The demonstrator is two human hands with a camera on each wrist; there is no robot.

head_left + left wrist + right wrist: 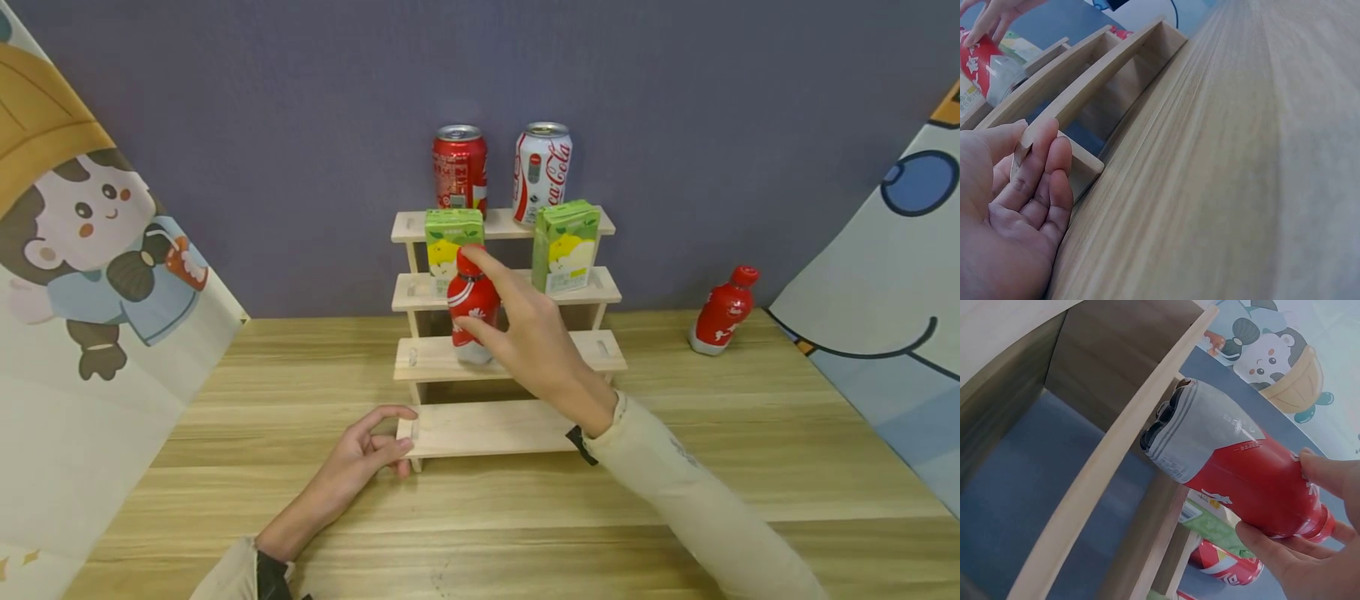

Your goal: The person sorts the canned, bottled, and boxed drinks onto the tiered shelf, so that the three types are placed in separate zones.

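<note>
A red bottle (472, 304) with a grey-white base stands upright at the left part of the shelf's second step from the bottom. My right hand (536, 333) grips it around its upper part, thumb on one side and fingers by the cap. In the right wrist view the bottle (1254, 481) has its base right at the step's edge. My left hand (367, 446) pinches the left end of the lowest step of the wooden tiered shelf (487, 429), thumb above and fingers curled at the edge in the left wrist view.
Two green juice cartons, a left one (454, 229) and a right one (566, 247), stand one step higher. A red can (459, 171) and a white cola can (542, 175) are on top. Another red bottle (723, 310) stands on the table (675, 467) at right, near a wall.
</note>
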